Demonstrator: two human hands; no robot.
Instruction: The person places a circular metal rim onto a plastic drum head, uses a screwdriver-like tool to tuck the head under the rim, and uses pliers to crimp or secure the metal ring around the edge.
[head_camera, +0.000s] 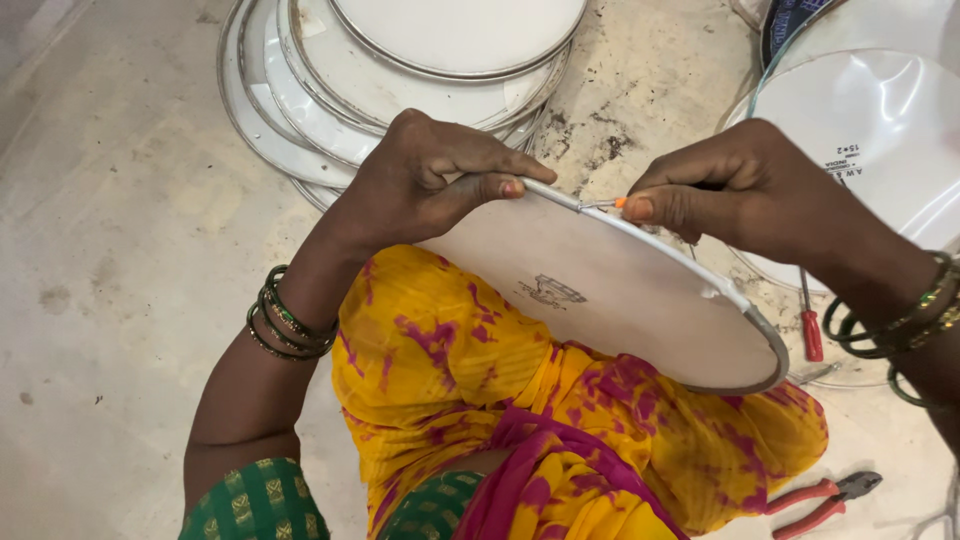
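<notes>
Round white drumhead with metal rim (600, 290) tilted on lap; left hand (420, 185) pinching rim, right hand (735, 185) gripping thin orange-tipped tool (605, 203) at rim edge; rim work looks midway; finished-looking white drumheads stack (330, 90) behind; red-handled pliers (825, 497) on floor

Matt white drumhead (600, 290), metal hoop (765, 345)

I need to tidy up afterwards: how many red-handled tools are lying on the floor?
2: a red-handled screwdriver below the right hand, by the disc's edge, and red-handled pliers at bottom right. More may be hidden under the cloth or discs.
</notes>
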